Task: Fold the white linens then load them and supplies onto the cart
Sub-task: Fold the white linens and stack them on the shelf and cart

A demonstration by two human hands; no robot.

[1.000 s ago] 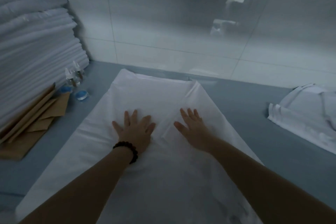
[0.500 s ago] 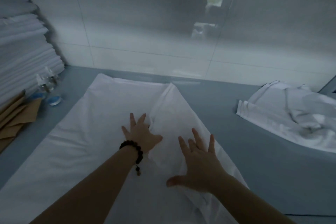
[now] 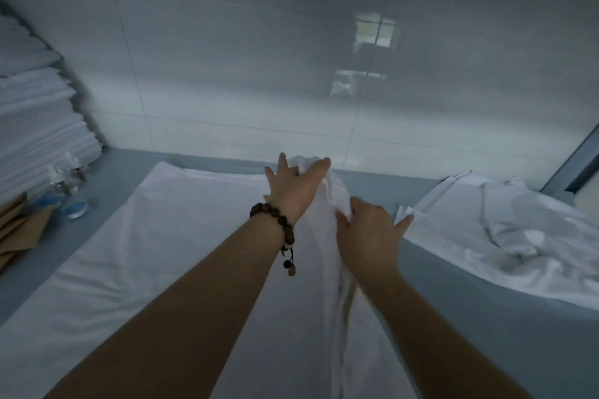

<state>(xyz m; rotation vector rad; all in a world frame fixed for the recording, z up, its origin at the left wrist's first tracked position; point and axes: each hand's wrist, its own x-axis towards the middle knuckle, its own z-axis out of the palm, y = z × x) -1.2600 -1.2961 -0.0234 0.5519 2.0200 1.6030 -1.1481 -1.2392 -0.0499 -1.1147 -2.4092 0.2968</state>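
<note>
Both hands held the white sheet point(image 3: 162, 253), which lay spread along the table point(image 3: 453, 317) with its right edge lifted. The left hand point(image 3: 291, 191) pinched the far corner and the right hand point(image 3: 366, 236) clutched the bunched hem. A good fold probably needed that edge carried across taut, with the corners matched.

Dim, cool blue-grey cast throughout. Pale window-reflection glare on glossy grey-white tiled wall point(image 3: 291, 91) beyond left hand point(image 3: 293, 188), brightest up and right of it. Faint, diffuse shading beside forearms on white fabric sheet point(image 3: 146, 253). Soft focus, left fingertips slightly smeared. Wide-angle bowing of tile lines and of tall stack of folded white linens point(image 3: 35, 126) far left of left hand. Washed-out folds in crumpled white cloth pile point(image 3: 502, 223) right of right hand point(image 3: 366, 236).
</note>
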